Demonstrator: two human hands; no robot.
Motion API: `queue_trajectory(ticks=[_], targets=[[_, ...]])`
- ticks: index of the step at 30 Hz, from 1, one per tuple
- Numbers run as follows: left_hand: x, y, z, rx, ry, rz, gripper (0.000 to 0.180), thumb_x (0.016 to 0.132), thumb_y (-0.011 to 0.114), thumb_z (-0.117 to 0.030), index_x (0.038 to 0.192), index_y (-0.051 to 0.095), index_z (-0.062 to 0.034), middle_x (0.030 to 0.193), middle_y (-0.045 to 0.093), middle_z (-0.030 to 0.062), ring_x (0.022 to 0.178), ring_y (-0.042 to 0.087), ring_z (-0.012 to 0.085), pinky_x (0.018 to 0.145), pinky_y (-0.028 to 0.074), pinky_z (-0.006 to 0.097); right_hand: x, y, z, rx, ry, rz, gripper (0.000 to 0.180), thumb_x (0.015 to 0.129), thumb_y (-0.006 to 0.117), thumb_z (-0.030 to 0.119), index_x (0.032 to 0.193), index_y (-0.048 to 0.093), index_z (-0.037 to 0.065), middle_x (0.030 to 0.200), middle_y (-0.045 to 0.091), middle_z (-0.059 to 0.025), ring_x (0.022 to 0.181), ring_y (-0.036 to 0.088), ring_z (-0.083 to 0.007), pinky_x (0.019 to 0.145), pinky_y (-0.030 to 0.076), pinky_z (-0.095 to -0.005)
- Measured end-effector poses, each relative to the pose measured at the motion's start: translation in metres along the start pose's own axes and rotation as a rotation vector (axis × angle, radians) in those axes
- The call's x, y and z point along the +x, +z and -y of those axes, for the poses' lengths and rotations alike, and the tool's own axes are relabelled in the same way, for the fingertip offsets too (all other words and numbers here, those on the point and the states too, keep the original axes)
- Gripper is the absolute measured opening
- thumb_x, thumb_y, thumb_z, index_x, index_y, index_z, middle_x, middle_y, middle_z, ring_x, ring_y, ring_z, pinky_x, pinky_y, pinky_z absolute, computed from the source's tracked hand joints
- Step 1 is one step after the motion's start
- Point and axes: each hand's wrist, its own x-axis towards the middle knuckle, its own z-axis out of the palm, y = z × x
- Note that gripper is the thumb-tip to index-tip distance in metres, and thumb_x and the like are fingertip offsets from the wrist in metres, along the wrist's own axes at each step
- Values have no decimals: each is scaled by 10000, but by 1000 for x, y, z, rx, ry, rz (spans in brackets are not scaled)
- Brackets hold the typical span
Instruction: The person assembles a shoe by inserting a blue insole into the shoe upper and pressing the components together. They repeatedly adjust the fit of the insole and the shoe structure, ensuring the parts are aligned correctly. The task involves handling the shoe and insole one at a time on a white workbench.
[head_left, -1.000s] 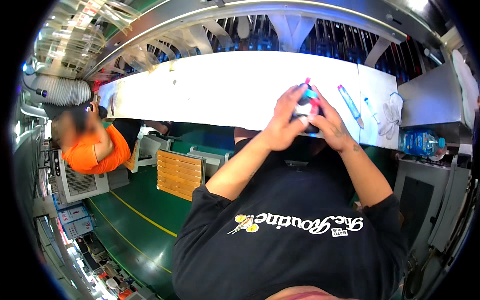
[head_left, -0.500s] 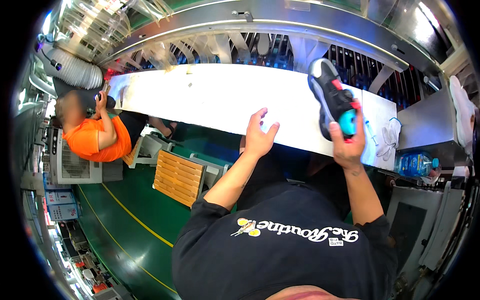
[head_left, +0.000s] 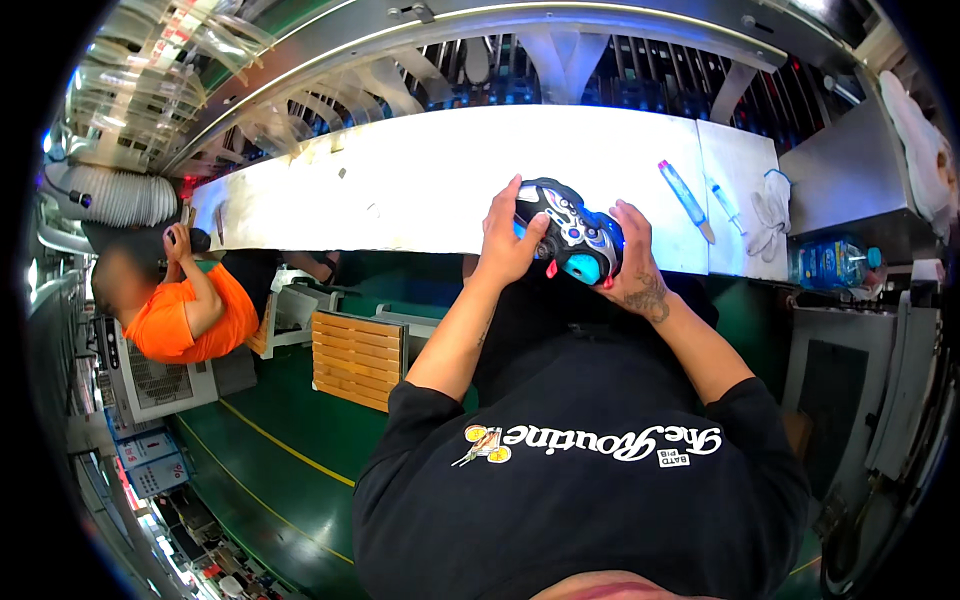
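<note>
Both hands on one shoe [head_left: 570, 232]: a black sneaker with white swirls, a turquoise patch and red touches, held just at the near edge of the long white workbench [head_left: 400, 190]. Left hand [head_left: 508, 240] cupped round the shoe's left end, fingers [head_left: 510, 200] wrapped over the top, thumb pressing the side. Right hand [head_left: 632, 262] clamped on the other end, fingers curled over the upper, tattooed wrist turned toward the bench.

Half a second ago, a different picture: shoe raised in the right hand alone, out over the right part of the bench, left hand free with fingers spread. Now lowered, swung back toward the body and gripped from both ends, so apparently steadied for close handling rather than being carried.

Farther right on the bench from the shoe, well apart: a blue pen-like tool [head_left: 686, 199], a thinner pen [head_left: 726, 204], and a pair of white gloves [head_left: 768, 212]. Beyond the bench's right end, a blue water bottle [head_left: 838, 262] on its side. Off the bench's left end, a co-worker in an orange shirt [head_left: 185, 320]. Below the bench, a slatted wooden crate [head_left: 358, 358] on green floor.
</note>
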Motion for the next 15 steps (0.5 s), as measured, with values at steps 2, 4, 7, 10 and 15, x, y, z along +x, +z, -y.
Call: queue_trajectory(ticks=[2,4,7,10,15], targets=[[-2,1,5,32,24,-8,748,1046,683,-346,1636,386,3,1539,514,282,1431,515,435,1200,411,492,-6,7,-2,118,70,-46,1217,796,974,375,1645,204,-34,1620,330,-297,1374,565,-441,1181,477,-497],[-4,2,9,49,48,-24,763,1039,701,-364,1617,395,30,1524,527,305,1399,537,473,1183,418,531,-13,4,-3,181,145,-5,1237,763,989,242,1659,177,-15,1605,349,-281,1467,467,-432,1184,495,-477],[-6,1,11,22,76,-21,773,1043,692,-370,1625,380,31,1530,518,307,1401,527,470,1186,408,525,-23,0,-8,289,268,55,1253,750,994,220,1665,167,-2,1635,329,-285,1456,477,-438,1191,491,-476],[-9,3,16,17,77,-28,782,1047,684,-387,1626,377,40,1536,513,301,1407,522,460,1189,400,516,-24,0,-4,320,322,82,1256,742,993,199,1670,167,17,1640,348,-274,1471,462,-427,1193,487,-476],[-7,2,14,73,91,-13,758,1060,660,-347,1636,360,44,1538,504,285,1414,519,414,1203,394,482,-14,-8,3,186,260,99,1202,749,974,159,1673,215,37,1603,441,-243,1455,501,-419,1201,475,-466]])
